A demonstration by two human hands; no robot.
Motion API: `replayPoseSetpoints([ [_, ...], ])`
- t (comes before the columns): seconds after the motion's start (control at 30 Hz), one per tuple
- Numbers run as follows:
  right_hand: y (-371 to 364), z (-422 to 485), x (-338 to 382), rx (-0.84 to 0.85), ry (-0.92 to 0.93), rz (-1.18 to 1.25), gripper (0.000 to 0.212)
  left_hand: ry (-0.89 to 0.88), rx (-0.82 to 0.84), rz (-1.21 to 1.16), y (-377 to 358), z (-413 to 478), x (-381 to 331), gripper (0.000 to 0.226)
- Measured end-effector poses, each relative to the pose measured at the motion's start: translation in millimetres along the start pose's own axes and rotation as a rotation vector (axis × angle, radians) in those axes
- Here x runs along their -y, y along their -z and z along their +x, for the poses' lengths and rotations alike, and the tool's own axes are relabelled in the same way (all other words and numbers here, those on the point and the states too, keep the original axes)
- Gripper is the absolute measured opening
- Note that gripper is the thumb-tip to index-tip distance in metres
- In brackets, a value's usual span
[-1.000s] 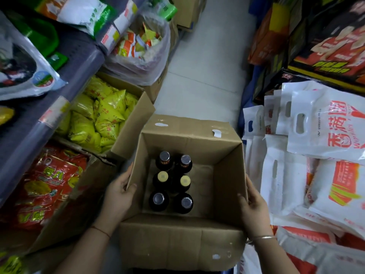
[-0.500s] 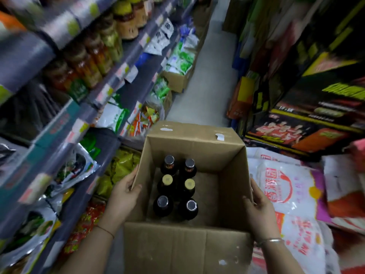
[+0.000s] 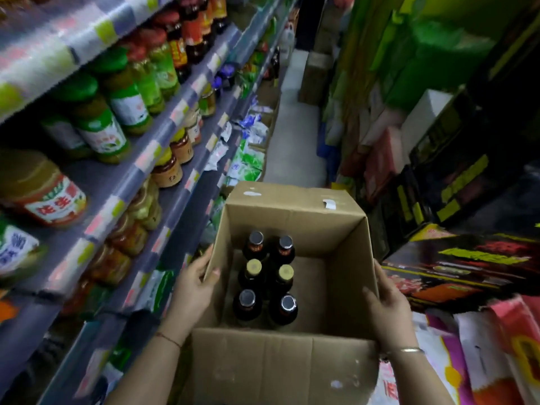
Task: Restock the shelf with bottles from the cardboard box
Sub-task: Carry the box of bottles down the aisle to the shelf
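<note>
An open cardboard box (image 3: 292, 209) is held up in front of me in a shop aisle. Inside it stand several dark bottles (image 3: 267, 277) in two rows, with silver and gold caps, on the box's left side; its right side is bare. My left hand (image 3: 193, 285) grips the left wall of the box, fingers curled over the rim. My right hand (image 3: 385, 305) presses flat on the right wall from outside. The shelf (image 3: 163, 133) runs along my left, several tiers high, filled with jars and bottles.
Green-lidded and red-lidded jars (image 3: 122, 95) crowd the upper shelves. Bagged goods (image 3: 248, 159) lie on the lower tiers. Stacked printed cartons (image 3: 455, 258) and bags (image 3: 482, 361) line the right side. A narrow tiled floor strip (image 3: 295, 135) runs ahead, with cardboard boxes (image 3: 315, 74) at its far end.
The box has been lifted from floor level up to the height of the shelves. The view has tilted upward, bringing the upper tiers with jars into sight. Both hands keep their hold.
</note>
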State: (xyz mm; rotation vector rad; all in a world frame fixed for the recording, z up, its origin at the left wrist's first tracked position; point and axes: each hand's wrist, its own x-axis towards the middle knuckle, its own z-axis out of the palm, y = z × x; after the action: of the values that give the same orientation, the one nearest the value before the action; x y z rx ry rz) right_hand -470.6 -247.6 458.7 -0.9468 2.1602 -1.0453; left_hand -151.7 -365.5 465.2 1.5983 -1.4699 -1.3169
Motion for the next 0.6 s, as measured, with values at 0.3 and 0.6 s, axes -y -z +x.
replayPoseSetpoints([
  [0.3, -12, 140, 65, -0.025, -0.100, 0.094, 0.059, -0.002, 0.053, -0.006, -25, 157, -72, 0.049],
  [0.6, -14, 305, 119, -0.065, -0.101, 0.119, 0.057, -0.030, 0.060, 0.022, -70, 321, -139, 0.049],
])
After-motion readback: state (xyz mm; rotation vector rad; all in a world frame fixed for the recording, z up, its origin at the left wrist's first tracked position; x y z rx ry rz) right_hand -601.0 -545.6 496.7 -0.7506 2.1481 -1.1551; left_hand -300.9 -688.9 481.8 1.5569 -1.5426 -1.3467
